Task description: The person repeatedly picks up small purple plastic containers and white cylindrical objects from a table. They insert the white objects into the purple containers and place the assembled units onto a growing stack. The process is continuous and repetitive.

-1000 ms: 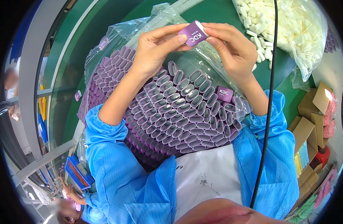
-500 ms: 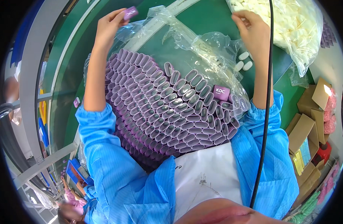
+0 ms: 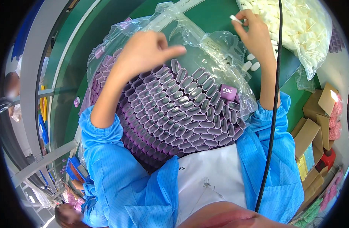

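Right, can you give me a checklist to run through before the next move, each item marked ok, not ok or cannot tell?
1. Right hand has a white piece pinched between thumb and fingers: ok.
2. Left hand is free: ok, thumb spread from the fingers and nothing visible in it, though blurred.
3. Purple shells all stand open end up: not ok, one fallen shell lies on its side at the right.
4. White stock is all inside the clear bag: not ok, loose white pieces lie on the green table.
5. Black cable is clear of the right arm: cannot tell from this view.
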Demonstrator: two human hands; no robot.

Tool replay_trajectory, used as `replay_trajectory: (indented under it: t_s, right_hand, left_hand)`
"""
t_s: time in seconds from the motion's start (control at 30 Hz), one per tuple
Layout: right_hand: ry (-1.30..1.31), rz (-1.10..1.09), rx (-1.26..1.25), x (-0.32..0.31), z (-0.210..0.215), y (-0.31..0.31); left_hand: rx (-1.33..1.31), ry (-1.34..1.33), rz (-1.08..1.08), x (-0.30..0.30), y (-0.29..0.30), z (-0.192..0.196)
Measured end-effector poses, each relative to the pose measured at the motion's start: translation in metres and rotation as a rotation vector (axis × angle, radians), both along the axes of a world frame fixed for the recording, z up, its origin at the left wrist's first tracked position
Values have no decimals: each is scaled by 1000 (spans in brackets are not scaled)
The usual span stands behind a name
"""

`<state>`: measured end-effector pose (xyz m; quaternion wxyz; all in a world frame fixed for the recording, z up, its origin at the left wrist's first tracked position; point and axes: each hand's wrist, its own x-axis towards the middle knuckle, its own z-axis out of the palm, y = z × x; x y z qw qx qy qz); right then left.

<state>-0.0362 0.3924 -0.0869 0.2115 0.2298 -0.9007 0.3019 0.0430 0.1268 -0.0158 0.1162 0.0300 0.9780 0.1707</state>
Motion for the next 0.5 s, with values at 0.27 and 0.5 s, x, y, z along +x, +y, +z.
replay_trajectory:
  t_s: [0.27,0.5]
  right_hand:
    - [-444,481,-583,19,0,-31]
    - [-575,579,-818,41,10,-46]
  left_hand:
    - [105,-9,-211,2,-14,-20]
    - [916,-12,35,-6,-7,-9]
